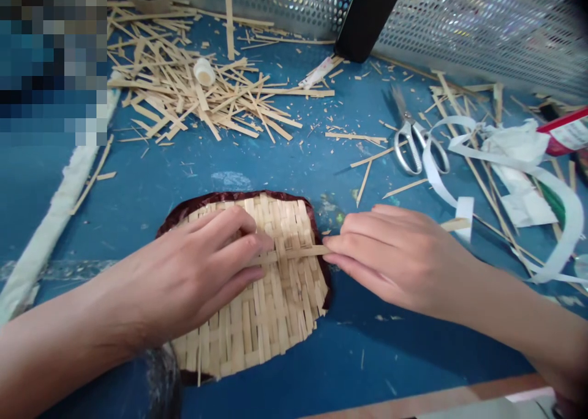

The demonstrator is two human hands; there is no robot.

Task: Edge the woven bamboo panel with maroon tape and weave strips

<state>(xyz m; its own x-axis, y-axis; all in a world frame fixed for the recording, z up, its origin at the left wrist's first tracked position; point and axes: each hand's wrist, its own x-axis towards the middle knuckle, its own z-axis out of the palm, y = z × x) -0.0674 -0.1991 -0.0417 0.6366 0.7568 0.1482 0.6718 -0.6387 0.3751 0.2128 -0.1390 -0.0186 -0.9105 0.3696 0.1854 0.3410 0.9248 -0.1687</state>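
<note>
A woven bamboo mat with a dark red border lies on the blue table in front of me. My left hand lies flat on the mat with fingers stretched out, pressing the weave. My right hand is at the mat's right edge, fingers pinched on a thin bamboo strip that runs across the weave; the strip's other end shows behind that hand.
A heap of cut bamboo strips and a small white cap lie at the back left. Scissors, white tape and crumpled paper sit at the right. A perforated metal wall runs along the back.
</note>
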